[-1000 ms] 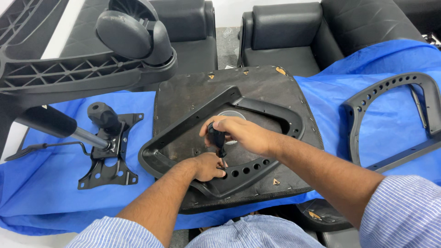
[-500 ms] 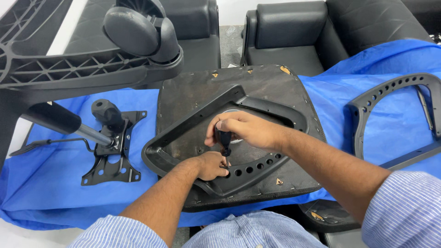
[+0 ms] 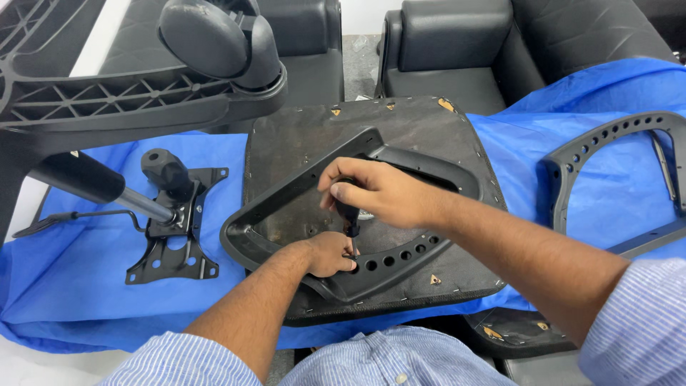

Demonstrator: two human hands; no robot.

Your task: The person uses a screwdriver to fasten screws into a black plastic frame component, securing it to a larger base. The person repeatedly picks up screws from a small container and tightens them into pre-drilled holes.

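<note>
Black screwdriver [image 3: 348, 214] clamped in right hand [image 3: 379, 193], tip at the holed strip of the armrest bracket [image 3: 400, 261] on the upturned seat base [image 3: 357, 136], blue-covered table [image 3: 86, 286]. Left hand [image 3: 330, 254] pinches at the tip. Risk: tip slips, jabs fingers.

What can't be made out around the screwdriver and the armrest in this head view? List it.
- Screwdriver tip and any screw: hidden by the left hand.
- Screwdriver handle top: covered by the right hand.
- Armrest near edge: behind the left forearm.
- Second armrest: cut off by the right edge.
- Chair base: cut off by the left edge.
</note>
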